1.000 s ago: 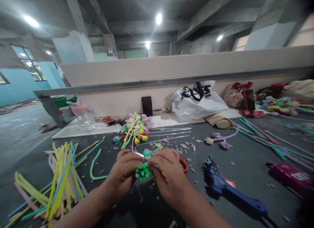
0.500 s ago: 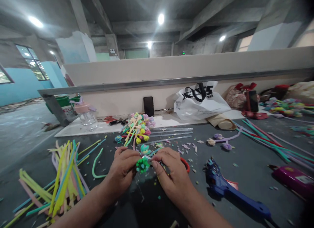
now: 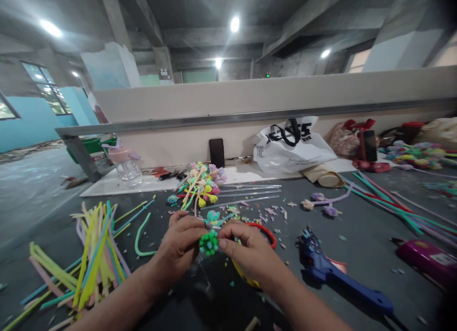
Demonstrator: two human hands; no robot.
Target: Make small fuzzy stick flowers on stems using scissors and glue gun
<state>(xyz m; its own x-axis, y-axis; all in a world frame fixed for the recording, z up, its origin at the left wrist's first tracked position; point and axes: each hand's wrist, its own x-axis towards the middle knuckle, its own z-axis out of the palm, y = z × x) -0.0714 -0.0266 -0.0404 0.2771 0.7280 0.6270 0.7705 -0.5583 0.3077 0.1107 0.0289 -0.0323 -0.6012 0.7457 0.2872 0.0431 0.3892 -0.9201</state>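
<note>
Both hands meet low in the middle of the view over a dark table (image 3: 357,255). My left hand (image 3: 178,248) and my right hand (image 3: 246,250) pinch a small green fuzzy flower (image 3: 209,243) between their fingertips. The right hand also has scissors with a red and yellow handle (image 3: 266,231) hooked on its fingers. Just behind the hands lies a teal flower on a stem (image 3: 214,218), and farther back a bunch of finished pastel flowers (image 3: 200,183).
A pile of coloured pipe cleaners (image 3: 89,259) lies at the left. A blue glue gun (image 3: 332,271) lies to the right, a magenta case (image 3: 426,259) farther right. Clear sticks (image 3: 246,194), a white bag (image 3: 293,148), a phone (image 3: 216,152) and a jar (image 3: 124,167) stand behind.
The hands have lifted the green flower slightly and turned it; the right hand has shifted so the red scissor loop shows more behind it. The view has tipped a little.
</note>
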